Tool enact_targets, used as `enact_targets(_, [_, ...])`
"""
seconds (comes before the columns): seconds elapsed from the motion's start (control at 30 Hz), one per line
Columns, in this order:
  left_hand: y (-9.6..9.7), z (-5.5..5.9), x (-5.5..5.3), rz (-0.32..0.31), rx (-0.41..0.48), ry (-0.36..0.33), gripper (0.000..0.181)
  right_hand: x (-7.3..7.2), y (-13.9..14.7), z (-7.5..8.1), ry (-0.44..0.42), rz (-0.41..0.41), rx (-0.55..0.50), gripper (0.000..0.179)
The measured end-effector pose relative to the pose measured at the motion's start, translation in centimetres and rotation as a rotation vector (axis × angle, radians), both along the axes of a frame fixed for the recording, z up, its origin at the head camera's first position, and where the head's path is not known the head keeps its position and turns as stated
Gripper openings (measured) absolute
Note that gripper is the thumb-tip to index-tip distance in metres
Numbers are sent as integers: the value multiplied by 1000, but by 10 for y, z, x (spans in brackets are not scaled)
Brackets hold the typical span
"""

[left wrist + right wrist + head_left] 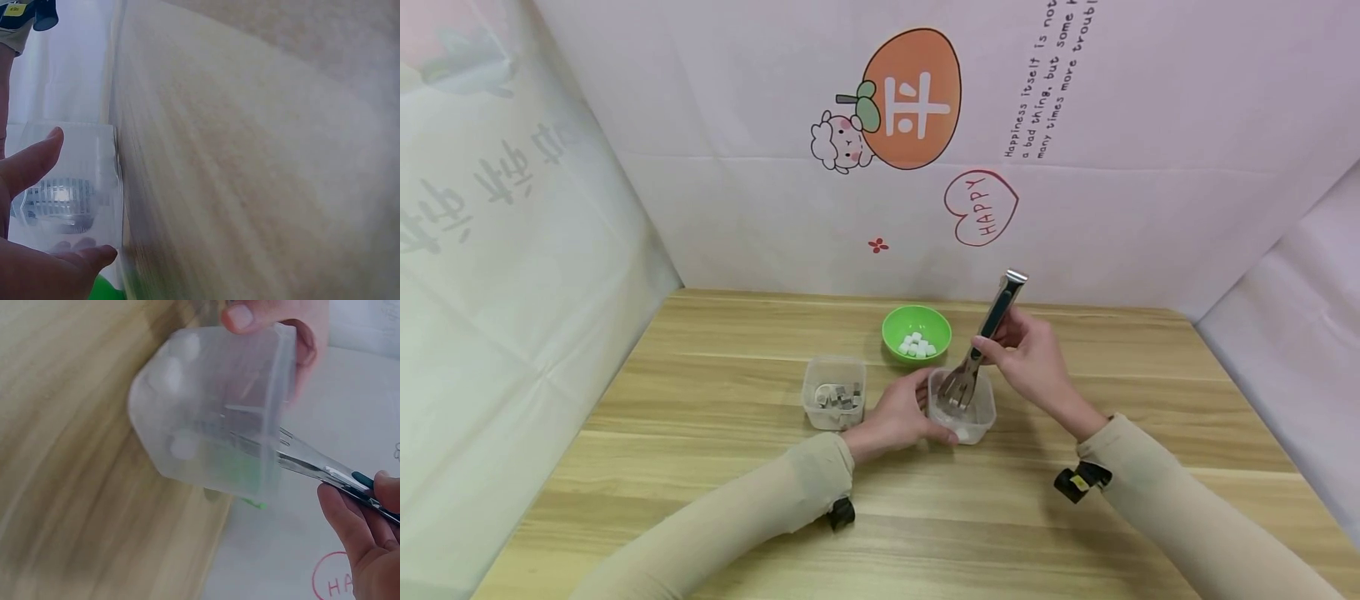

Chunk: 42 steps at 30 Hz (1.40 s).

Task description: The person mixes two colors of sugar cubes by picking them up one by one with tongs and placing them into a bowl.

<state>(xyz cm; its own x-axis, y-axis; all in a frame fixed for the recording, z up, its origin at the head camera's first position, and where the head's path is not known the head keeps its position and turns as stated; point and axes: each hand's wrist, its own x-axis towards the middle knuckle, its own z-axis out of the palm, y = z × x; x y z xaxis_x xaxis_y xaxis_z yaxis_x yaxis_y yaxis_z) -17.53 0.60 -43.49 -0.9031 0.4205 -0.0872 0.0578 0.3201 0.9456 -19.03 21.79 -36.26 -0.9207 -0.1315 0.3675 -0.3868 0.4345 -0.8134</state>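
My right hand grips metal tongs with dark green handle grips, pinched between thumb and fingers. The tongs' slotted heads point down into a clear plastic container. My left hand holds that container from its left side, thumb at the front and fingers behind. In the right wrist view, a few white pieces show through the container wall near its bottom. Whether the tongs hold a piece cannot be told. Just behind stands a green bowl with several white cubes in it.
A second clear container with several grey metallic cubes stands left of my left hand. Everything rests on a wood-grain table. A white printed backdrop rises behind the table's far edge, with white sheets at both sides.
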Motion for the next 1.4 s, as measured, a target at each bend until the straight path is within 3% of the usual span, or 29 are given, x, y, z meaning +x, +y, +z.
enact_targets(0.37, [1, -2, 1, 12, -3, -21, 113, -3, 8, 30, 13, 30, -166, 30])
enact_targets(0.57, [1, -4, 1, 18, 5, -20, 112, -10, 8, 42, 1, -13, -198, 22])
enact_targets(1.0, [0, -3, 2, 14, 40, -28, 109, -40, -16, 39, 41, -83, -236, 25])
enact_targets(1.4, [-1, -2, 0, -2, 38, -8, 109, -73, -38, 34, 60, -168, -117, 16])
